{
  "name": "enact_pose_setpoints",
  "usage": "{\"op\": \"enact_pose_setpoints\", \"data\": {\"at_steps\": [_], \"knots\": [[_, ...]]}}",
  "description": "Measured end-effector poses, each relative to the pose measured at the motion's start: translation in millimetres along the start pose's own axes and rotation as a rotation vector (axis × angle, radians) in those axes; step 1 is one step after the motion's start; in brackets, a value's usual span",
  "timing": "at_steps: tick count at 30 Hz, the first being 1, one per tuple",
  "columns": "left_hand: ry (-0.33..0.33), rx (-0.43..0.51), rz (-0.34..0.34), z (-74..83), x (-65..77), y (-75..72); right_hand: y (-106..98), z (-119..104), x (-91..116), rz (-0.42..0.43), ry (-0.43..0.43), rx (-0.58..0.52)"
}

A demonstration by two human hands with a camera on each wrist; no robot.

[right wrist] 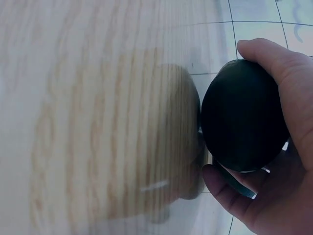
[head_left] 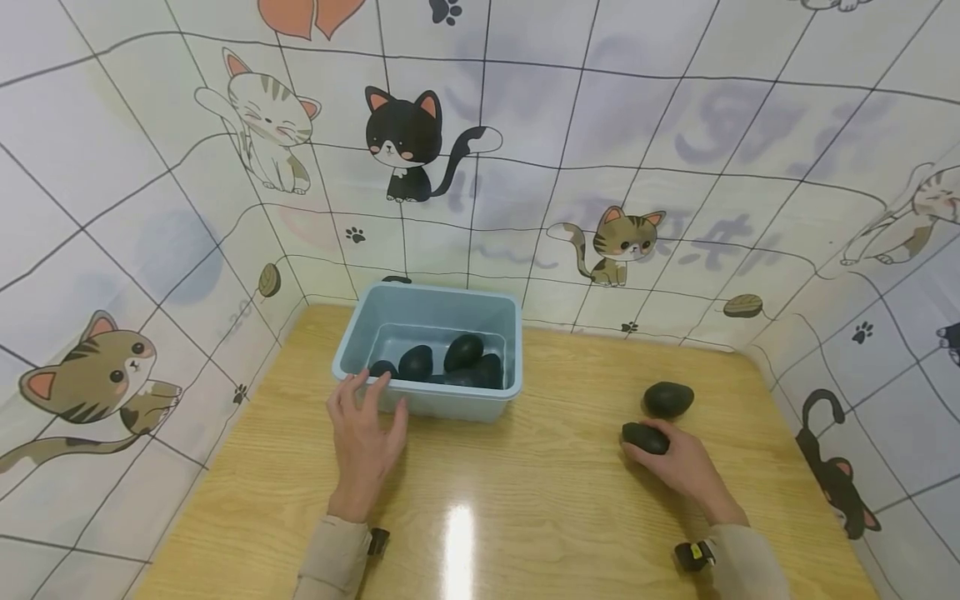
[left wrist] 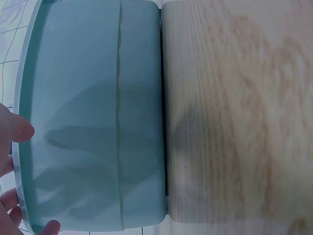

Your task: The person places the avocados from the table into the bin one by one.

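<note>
My right hand grips a dark green avocado low over the table at the right; in the right wrist view the thumb and fingers curve around the avocado. Just behind it lies another avocado on the wood. At the left, my left hand is at the near left corner of a light blue plastic bin, its loosely bent, spread fingers along the rim. Several avocados lie inside the bin, partly hidden by its front wall. The left wrist view shows fingertips right at the rim.
The bin stands near the back edge of a light wooden table. Walls with a grid and cartoon cats enclose the back and both sides. A bright light reflection crosses the front of the tabletop.
</note>
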State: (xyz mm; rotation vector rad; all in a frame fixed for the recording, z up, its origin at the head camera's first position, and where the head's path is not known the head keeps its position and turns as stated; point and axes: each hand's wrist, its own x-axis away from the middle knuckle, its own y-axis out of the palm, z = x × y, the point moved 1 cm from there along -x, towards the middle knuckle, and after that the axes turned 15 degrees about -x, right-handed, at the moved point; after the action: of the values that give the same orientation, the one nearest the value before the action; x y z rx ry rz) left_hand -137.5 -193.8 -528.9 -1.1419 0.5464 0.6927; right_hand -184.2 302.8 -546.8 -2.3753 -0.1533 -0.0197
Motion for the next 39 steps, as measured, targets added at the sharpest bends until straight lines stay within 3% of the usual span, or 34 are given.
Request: {"op": "enact_pose_setpoints", "data": {"at_steps": [39], "knots": [[-0.009, -0.005, -0.006, 1.0, 0.5, -0.8, 2, -28, -13, -0.064, -0.029, -0.051]]}}
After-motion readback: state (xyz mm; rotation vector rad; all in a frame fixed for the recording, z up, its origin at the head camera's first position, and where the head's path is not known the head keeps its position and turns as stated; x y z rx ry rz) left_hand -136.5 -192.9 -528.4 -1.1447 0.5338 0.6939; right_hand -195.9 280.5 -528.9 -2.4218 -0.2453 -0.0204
